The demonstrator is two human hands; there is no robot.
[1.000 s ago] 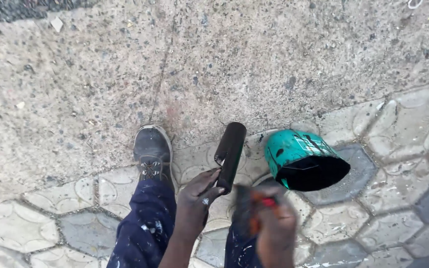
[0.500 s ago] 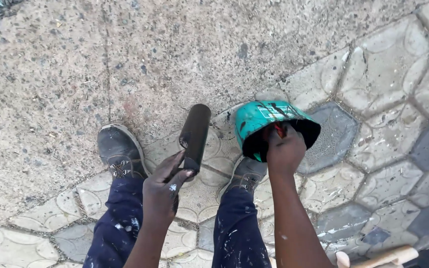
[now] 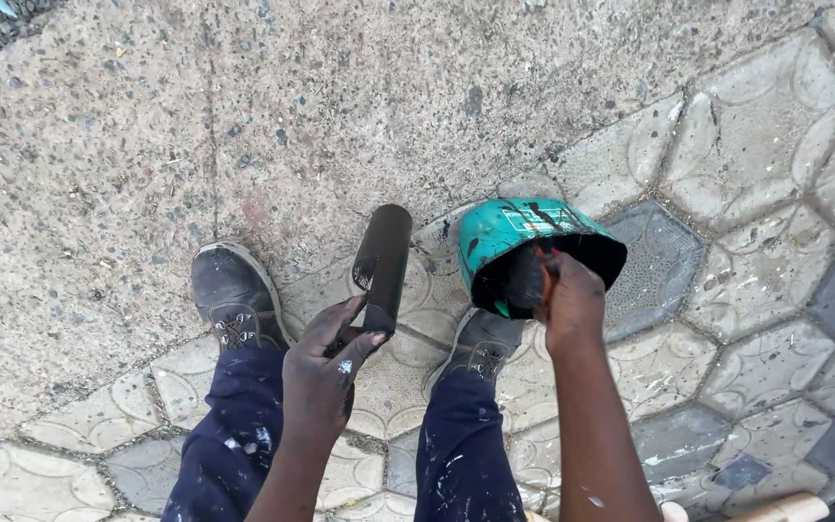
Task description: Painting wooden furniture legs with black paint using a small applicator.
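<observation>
My left hand (image 3: 326, 362) grips the handle of a paint roller whose black, paint-soaked sleeve (image 3: 383, 261) points up and away from me. A green paint can (image 3: 524, 251) stands tilted on the paving, its dark opening facing me. My right hand (image 3: 572, 300) reaches over the can's rim and is closed on a brush handle with a red band (image 3: 545, 266). The dark bristles sit just inside the can's mouth.
I stand on hexagonal paving stones (image 3: 727, 290); rough concrete (image 3: 244, 116) fills the upper part. My dark shoes (image 3: 234, 295) and paint-spattered blue trousers (image 3: 466, 445) are below the hands. A wooden handle end (image 3: 785, 507) lies at the bottom right.
My right hand has moved from near my body out to the green can, carrying the brush into its mouth. The left hand keeps holding the roller.
</observation>
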